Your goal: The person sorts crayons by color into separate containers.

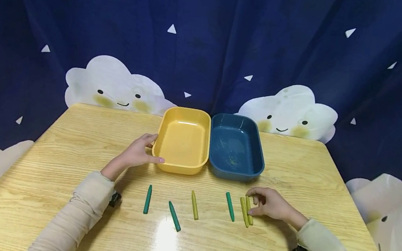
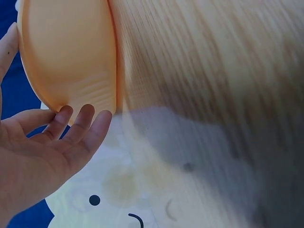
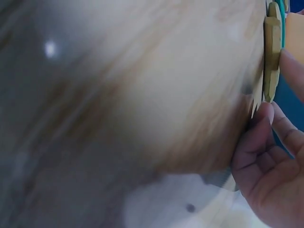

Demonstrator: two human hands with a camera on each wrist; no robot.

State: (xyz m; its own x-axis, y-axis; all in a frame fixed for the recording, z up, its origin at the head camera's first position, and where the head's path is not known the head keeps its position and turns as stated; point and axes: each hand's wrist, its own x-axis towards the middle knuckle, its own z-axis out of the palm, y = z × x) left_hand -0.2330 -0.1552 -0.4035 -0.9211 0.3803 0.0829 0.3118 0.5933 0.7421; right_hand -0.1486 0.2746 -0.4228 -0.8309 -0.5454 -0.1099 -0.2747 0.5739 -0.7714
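Observation:
My left hand [image 1: 138, 151] rests against the left side of a yellow plastic bin [image 1: 181, 169], thumb lying along its front rim. In the left wrist view the fingertips [image 2: 102, 118] touch the bin's outer wall, spread and only slightly bent. On the table at the right, my right hand [image 1: 268, 203] has its thumb and forefinger at an olive-yellow crayon [image 1: 250, 221], the forefinger by its far end. A second olive-yellow crayon [image 1: 244, 211] lies right alongside. The right wrist view shows the thumb against the side of a crayon [image 3: 272, 47], other fingers curled.
A dark blue bin [image 1: 234, 175] stands beside the yellow one, with faint smears on its floor. Three green crayons, one left [image 1: 148, 199], one middle [image 1: 174, 216] and one right [image 1: 230, 206], lie apart, with another olive-yellow crayon [image 1: 195, 205] between them. A dark blue curtain [image 1: 210, 39] hangs behind the table.

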